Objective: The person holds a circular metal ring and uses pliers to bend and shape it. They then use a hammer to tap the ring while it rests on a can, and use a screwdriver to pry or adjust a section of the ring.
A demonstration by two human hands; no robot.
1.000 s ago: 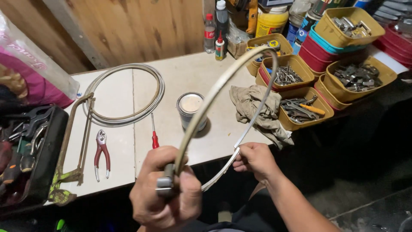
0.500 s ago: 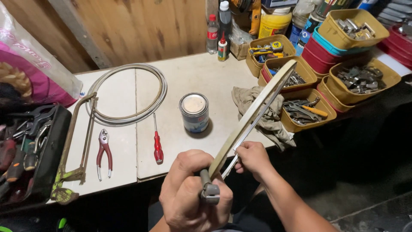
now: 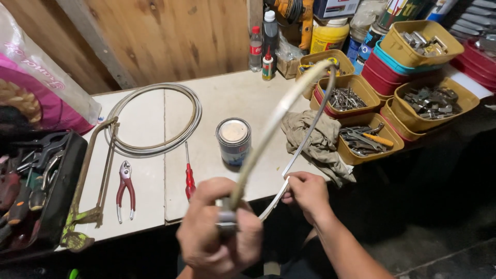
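Grey hose (image 3: pixel 274 124) clenched in blurred left hand (image 3: pixel 219 240) | right hand (image 3: pixel 307 194) grips its end, perhaps | off table edge (image 3: pixel 155 222)

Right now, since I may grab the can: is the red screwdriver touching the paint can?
Apart. The head view shows bare tabletop between the red screwdriver and the paint can.

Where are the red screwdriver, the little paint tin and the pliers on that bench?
Red screwdriver (image 3: pixel 189 182): head view, on its red handle.
Paint tin (image 3: pixel 233 131): head view, middle of its lid.
Pliers (image 3: pixel 125 192): head view, between the red grips, near the pivot end.
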